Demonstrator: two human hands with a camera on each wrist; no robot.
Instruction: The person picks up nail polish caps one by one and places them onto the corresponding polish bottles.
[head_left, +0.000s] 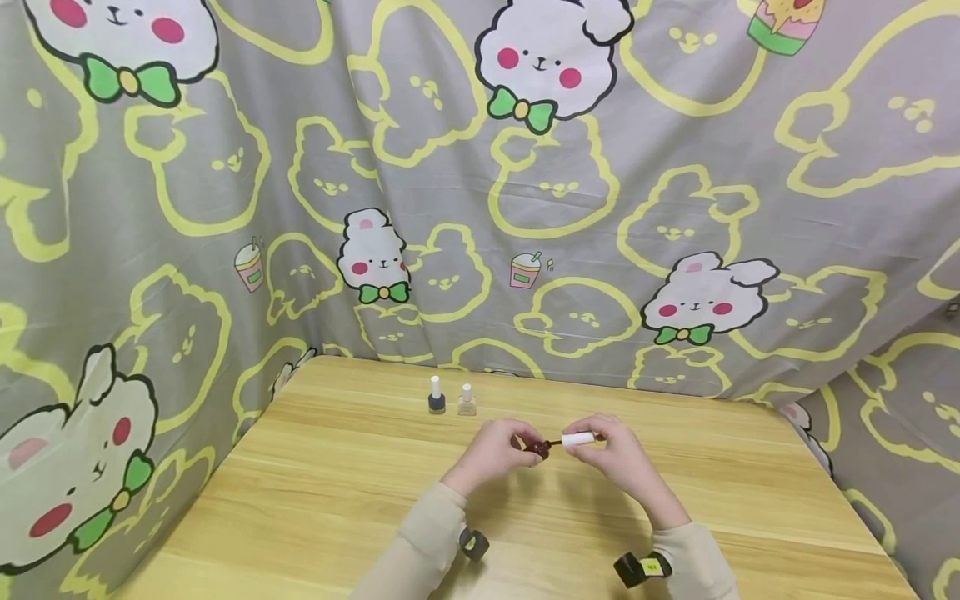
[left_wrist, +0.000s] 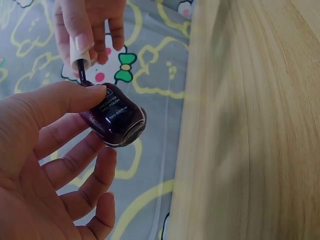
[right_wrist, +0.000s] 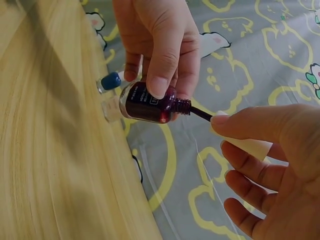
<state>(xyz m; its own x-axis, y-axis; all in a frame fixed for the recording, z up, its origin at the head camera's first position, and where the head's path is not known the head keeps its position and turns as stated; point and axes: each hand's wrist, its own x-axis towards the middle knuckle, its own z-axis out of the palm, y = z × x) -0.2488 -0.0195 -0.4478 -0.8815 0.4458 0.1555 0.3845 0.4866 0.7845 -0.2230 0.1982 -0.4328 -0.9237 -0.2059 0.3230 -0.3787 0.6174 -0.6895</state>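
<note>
My left hand [head_left: 501,450] pinches a dark red nail polish bottle [left_wrist: 117,117] between thumb and fingers. The bottle is tilted on its side above the table, its threaded neck [right_wrist: 182,106] towards my right hand [head_left: 617,454]. That hand pinches the white brush cap [head_left: 578,438] between thumb and fingers. A dark brush stem [right_wrist: 201,114] runs from the cap to the bottle's neck; its tip is hidden at or inside the neck. In the left wrist view, white lettering shows on the bottle's front.
Two more nail polish bottles stand upright near the table's back edge: a dark blue one [head_left: 437,397] with a white cap and a pale one [head_left: 467,402] beside it. The wooden table [head_left: 337,467] meets a grey patterned curtain [head_left: 450,167] at the back and sides.
</note>
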